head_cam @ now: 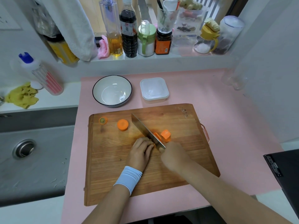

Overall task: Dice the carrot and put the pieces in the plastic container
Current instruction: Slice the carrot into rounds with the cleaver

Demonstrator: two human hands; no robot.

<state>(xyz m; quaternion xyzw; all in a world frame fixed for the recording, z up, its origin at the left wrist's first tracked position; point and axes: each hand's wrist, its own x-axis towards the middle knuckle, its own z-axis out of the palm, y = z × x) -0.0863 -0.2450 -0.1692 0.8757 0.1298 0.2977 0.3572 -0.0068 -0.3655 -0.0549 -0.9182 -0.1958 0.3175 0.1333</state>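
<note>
Head view: carrot (157,136) at cutting board (113,167) centre, pinned by curled left hand (140,153); right hand (174,157) grips knife (145,130), blade on carrot. Slicing step, dice not yet made. Next: cross-cuts, then transfer to plastic container (154,90) past board's far edge.

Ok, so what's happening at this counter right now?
A person is chopping on a board. The right hand grips the knife, blade down beside the left hand, whose curled fingers steady a mostly hidden carrot piece. A slice and a chunk lie right of the blade; a round and the stem end sit at the board's far left. No pieces show in the container or the bowl yet.
</note>
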